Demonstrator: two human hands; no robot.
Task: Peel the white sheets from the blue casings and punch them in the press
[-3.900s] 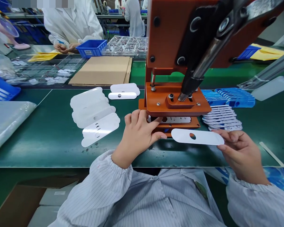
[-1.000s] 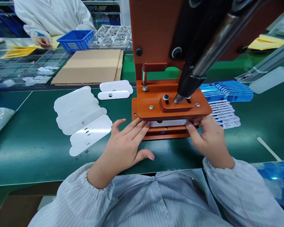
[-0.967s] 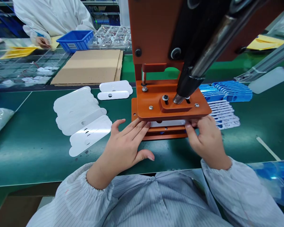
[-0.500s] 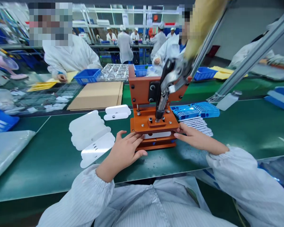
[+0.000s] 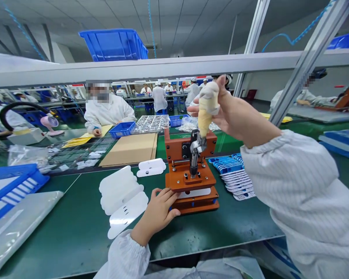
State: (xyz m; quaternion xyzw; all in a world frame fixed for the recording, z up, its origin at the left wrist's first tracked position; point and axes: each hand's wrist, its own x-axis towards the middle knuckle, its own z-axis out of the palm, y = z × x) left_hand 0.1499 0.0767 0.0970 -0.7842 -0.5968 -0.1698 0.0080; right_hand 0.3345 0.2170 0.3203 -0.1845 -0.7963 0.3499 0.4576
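Note:
An orange hand press (image 5: pixel 191 176) stands on the green table (image 5: pixel 61 228) with a white oblong sheet (image 5: pixel 195 192) lying in its slot. My left hand (image 5: pixel 159 211) rests against the press's left front edge, fingers bent on the base, holding nothing. My right hand (image 5: pixel 224 110) is raised high and closed round the wrapped top of the press's lever handle (image 5: pixel 206 110). A fanned pile of white sheets (image 5: pixel 122 198) lies to the left of the press. Blue-and-white sheets (image 5: pixel 234 174) lie fanned to its right.
Two more white sheets (image 5: pixel 151 167) and flat cardboard (image 5: pixel 133 148) lie behind the press. A blue tray (image 5: pixel 13 180) and plastic bag (image 5: pixel 16 226) sit at far left. An aluminium frame bar (image 5: pixel 151 66) crosses overhead. People in white coats work across the table, beside a blue bin (image 5: pixel 122 128).
My right hand left the sheet in the press and rose to grip the lever handle. The view tilted up and back. My left hand stayed at the press base.

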